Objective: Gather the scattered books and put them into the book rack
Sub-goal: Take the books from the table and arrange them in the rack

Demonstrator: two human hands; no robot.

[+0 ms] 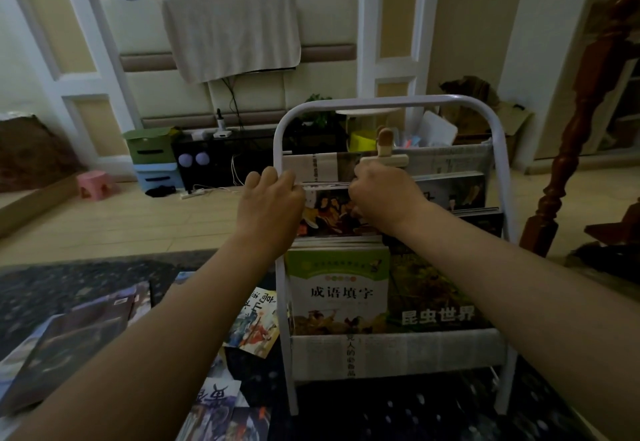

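- Progress: about half, I judge; the book rack [381, 100] already carries several books.
- My left grip [273, 198] and right grip [384, 194] clasp one book [327, 213] between them, at the rack's middle tier.
- Scattered books [79, 336] lie on the rug [52, 288] below my left grip.

Dim living room; we see padded wall [311, 84] and wood floor [138, 222].
Beige cloth [232, 35] on wall, black cabinet [221, 163] below, pink stool [92, 182] left, dark rug [52, 288] nearest us.
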